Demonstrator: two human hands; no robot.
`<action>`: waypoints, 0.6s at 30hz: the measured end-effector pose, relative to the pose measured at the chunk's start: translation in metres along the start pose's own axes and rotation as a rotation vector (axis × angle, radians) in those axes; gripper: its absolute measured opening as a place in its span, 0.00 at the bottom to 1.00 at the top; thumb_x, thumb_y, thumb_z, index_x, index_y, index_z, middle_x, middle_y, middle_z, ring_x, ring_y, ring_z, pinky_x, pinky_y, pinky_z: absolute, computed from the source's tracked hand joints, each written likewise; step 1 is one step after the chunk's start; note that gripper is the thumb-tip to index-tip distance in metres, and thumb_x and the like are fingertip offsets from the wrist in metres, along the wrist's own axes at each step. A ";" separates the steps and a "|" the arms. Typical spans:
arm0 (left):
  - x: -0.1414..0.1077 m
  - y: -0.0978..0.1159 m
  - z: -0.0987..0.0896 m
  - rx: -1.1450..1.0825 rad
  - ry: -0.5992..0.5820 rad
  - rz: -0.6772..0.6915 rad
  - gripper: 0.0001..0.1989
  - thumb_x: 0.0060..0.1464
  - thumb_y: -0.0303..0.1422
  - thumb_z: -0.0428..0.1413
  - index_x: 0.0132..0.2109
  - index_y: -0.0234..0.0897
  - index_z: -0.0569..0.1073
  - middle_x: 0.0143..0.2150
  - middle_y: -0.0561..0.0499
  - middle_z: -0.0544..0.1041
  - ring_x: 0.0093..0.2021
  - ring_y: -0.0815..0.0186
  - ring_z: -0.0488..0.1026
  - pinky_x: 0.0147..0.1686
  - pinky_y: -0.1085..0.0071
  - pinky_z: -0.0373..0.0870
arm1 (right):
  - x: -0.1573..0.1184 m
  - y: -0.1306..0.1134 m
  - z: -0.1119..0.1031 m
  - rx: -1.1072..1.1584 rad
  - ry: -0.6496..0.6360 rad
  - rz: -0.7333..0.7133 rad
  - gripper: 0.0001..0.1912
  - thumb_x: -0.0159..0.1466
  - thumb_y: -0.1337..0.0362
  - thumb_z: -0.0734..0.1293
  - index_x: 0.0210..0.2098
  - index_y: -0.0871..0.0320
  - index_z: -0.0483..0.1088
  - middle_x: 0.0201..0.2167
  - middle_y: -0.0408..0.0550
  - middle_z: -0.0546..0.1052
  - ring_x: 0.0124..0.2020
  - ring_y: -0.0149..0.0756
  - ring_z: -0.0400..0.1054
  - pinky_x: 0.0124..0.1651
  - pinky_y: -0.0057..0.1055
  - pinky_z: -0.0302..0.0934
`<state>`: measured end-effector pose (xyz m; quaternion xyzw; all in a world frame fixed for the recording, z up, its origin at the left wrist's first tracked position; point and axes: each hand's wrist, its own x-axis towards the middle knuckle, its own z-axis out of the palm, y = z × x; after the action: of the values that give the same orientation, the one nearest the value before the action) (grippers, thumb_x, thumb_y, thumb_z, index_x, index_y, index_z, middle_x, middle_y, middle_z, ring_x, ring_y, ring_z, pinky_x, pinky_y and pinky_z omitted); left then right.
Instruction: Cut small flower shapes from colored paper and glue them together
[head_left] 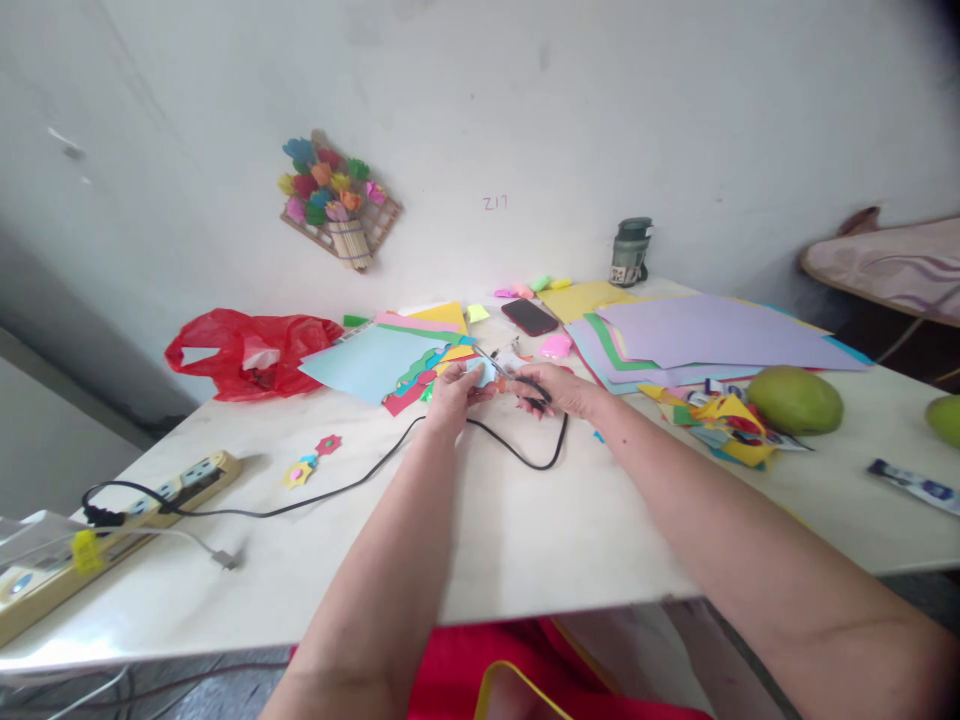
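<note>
Near the middle of the table, my left hand (pixel 453 395) pinches a small piece of light blue paper (pixel 481 374). My right hand (pixel 559 388) is closed around the dark handles of a pair of scissors (pixel 534 392). The blades point up and left, close to the blue paper; whether they touch it I cannot tell. Left of my hands lie wavy cut strips of coloured paper (pixel 420 375) and a large light blue sheet (pixel 367 362). Two small paper flowers, one red (pixel 328 445) and one yellow (pixel 298 472), rest farther left.
A black cable (pixel 360 484) runs from the power strip (pixel 217 470) across the table below my hands. A red plastic bag (pixel 225 350) sits at the left. Coloured sheets (pixel 720 330), paper scraps (pixel 724 420), a green fruit (pixel 795 400), a phone (pixel 529 317) and a bottle (pixel 630 252) are to the right.
</note>
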<state>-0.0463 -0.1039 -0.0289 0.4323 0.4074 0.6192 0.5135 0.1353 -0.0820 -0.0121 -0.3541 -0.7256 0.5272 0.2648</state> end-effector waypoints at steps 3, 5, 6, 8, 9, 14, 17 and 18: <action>0.000 0.000 0.000 0.009 -0.023 0.030 0.20 0.36 0.41 0.67 0.30 0.31 0.71 0.22 0.54 0.72 0.19 0.75 0.67 0.22 0.77 0.67 | -0.001 0.000 0.000 -0.003 -0.005 -0.010 0.14 0.59 0.58 0.68 0.25 0.59 0.61 0.16 0.40 0.70 0.13 0.23 0.61 0.11 0.18 0.48; 0.000 0.001 0.001 0.006 -0.029 0.037 0.20 0.35 0.41 0.68 0.29 0.31 0.71 0.21 0.55 0.70 0.19 0.76 0.65 0.22 0.78 0.65 | -0.001 -0.001 0.000 -0.005 -0.006 -0.009 0.13 0.60 0.59 0.67 0.25 0.59 0.61 0.16 0.40 0.70 0.13 0.23 0.61 0.11 0.18 0.48; 0.000 0.001 0.001 0.005 -0.027 0.036 0.20 0.35 0.41 0.68 0.28 0.31 0.70 0.21 0.55 0.70 0.19 0.76 0.65 0.22 0.78 0.65 | -0.001 -0.001 0.000 -0.004 -0.006 -0.007 0.13 0.60 0.59 0.67 0.26 0.59 0.61 0.16 0.40 0.70 0.13 0.23 0.61 0.11 0.18 0.48; 0.000 0.002 0.001 0.005 -0.020 0.029 0.20 0.34 0.41 0.68 0.28 0.32 0.70 0.21 0.55 0.69 0.19 0.76 0.64 0.22 0.77 0.65 | -0.001 -0.001 0.000 -0.004 -0.010 -0.001 0.13 0.60 0.59 0.67 0.26 0.59 0.61 0.16 0.40 0.70 0.13 0.23 0.61 0.11 0.19 0.47; 0.000 0.002 0.001 0.005 -0.018 0.026 0.20 0.34 0.41 0.68 0.28 0.32 0.70 0.21 0.55 0.69 0.20 0.76 0.64 0.22 0.77 0.65 | 0.000 0.000 0.000 -0.005 -0.013 -0.001 0.13 0.60 0.58 0.66 0.26 0.59 0.61 0.16 0.40 0.70 0.13 0.23 0.61 0.11 0.19 0.47; -0.001 0.002 0.001 0.000 -0.041 0.018 0.19 0.35 0.40 0.68 0.28 0.31 0.71 0.20 0.55 0.70 0.20 0.75 0.65 0.22 0.77 0.65 | 0.001 0.004 -0.001 0.009 -0.028 -0.023 0.14 0.60 0.56 0.67 0.27 0.60 0.62 0.17 0.40 0.70 0.13 0.23 0.61 0.11 0.18 0.48; -0.002 0.002 0.001 -0.004 -0.055 0.013 0.18 0.36 0.40 0.67 0.27 0.31 0.71 0.21 0.54 0.70 0.20 0.75 0.65 0.23 0.76 0.66 | 0.003 0.007 -0.002 0.019 -0.038 -0.039 0.15 0.60 0.55 0.67 0.28 0.60 0.63 0.17 0.40 0.70 0.14 0.23 0.62 0.11 0.18 0.50; -0.002 0.002 0.001 -0.003 -0.058 0.012 0.18 0.36 0.40 0.67 0.27 0.32 0.71 0.21 0.54 0.71 0.20 0.74 0.66 0.23 0.76 0.66 | 0.003 0.007 -0.002 0.023 -0.040 -0.043 0.15 0.60 0.55 0.67 0.28 0.60 0.63 0.17 0.41 0.70 0.14 0.23 0.62 0.11 0.18 0.50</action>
<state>-0.0456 -0.1061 -0.0273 0.4517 0.3887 0.6104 0.5219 0.1364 -0.0768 -0.0186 -0.3247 -0.7322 0.5365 0.2657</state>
